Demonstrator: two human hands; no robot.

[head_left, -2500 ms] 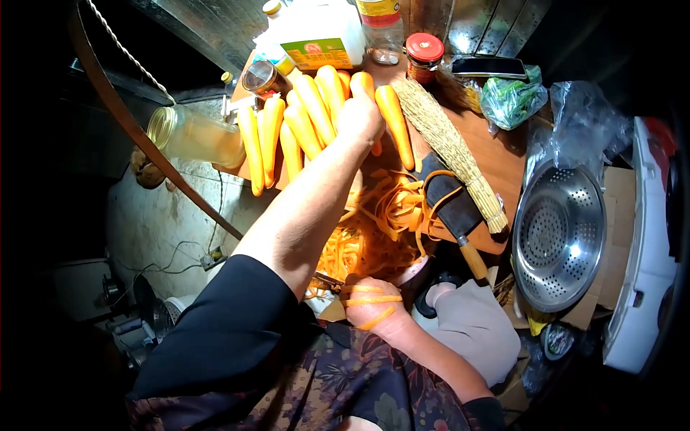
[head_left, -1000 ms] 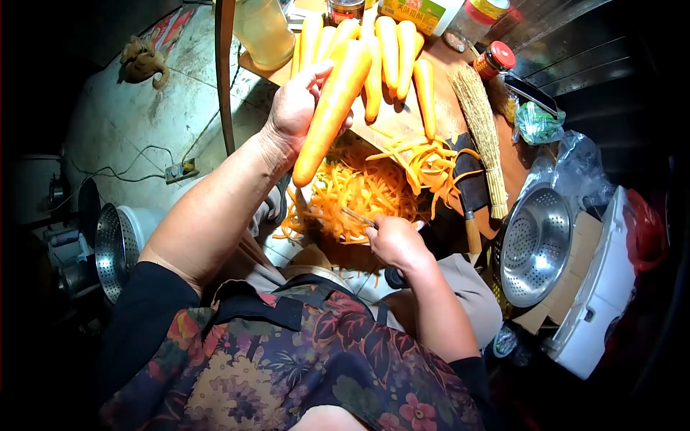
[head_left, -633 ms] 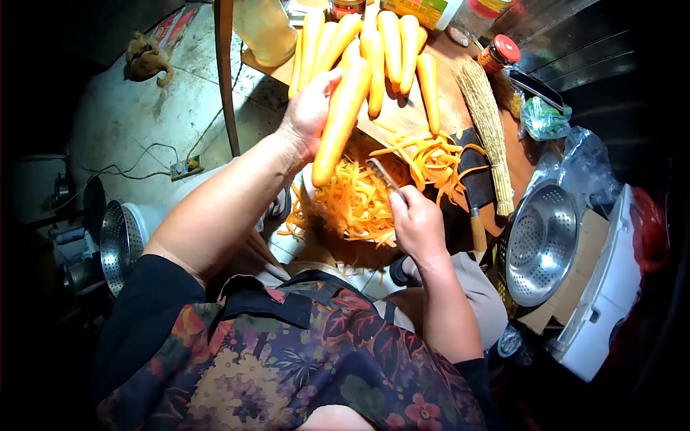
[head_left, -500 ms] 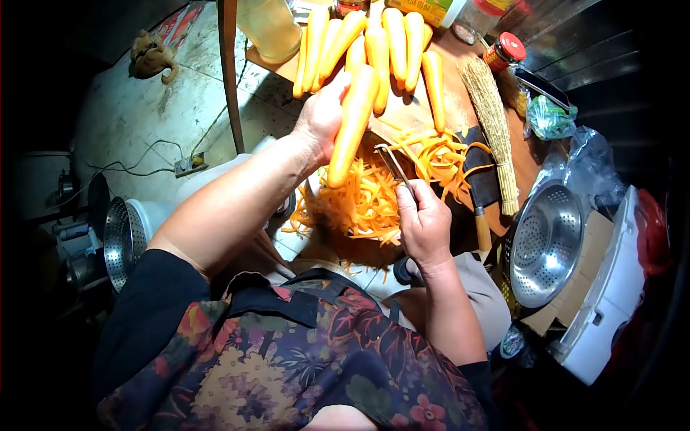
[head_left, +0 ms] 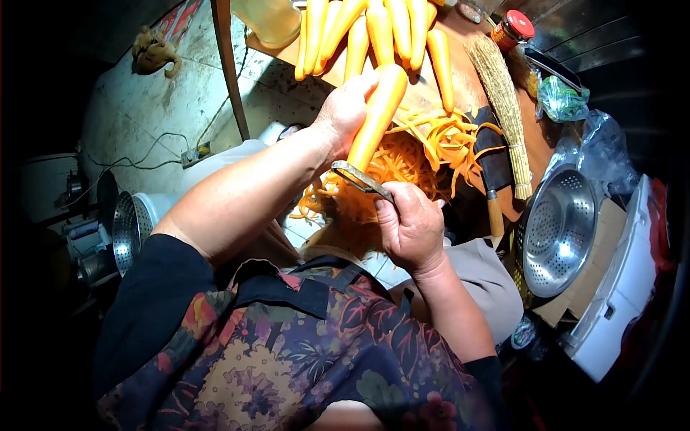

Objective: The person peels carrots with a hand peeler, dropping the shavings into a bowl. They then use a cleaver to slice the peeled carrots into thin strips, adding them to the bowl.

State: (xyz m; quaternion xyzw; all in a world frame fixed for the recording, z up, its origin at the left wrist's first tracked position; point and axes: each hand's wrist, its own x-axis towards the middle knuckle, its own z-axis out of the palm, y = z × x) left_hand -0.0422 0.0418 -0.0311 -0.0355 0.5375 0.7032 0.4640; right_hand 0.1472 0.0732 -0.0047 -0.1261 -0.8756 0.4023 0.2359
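A large orange carrot [head_left: 379, 115] is gripped in my left hand [head_left: 346, 111], tilted with its narrow end toward me. My right hand [head_left: 412, 226] is closed round the handle of a metal peeler [head_left: 353, 174], whose head lies at the carrot's lower end. Beneath both hands is a heap of carrot peelings [head_left: 402, 161], and more peel strips [head_left: 445, 136] lie on the table edge. Several smooth carrots [head_left: 379, 36] rest side by side at the far end of the table.
On the wooden table [head_left: 467, 90] lie a straw brush [head_left: 499, 100] and a dark-bladed knife [head_left: 494, 169], near a red-lidded jar [head_left: 512, 30]. A steel colander [head_left: 560, 231] stands at right, beside a white foam box [head_left: 614, 287]. A small animal [head_left: 153, 52] is on the floor at far left.
The peeler has moved left and up against the carrot's lower end. My left hand and the carrot have shifted slightly right. The whole view has shifted a little.
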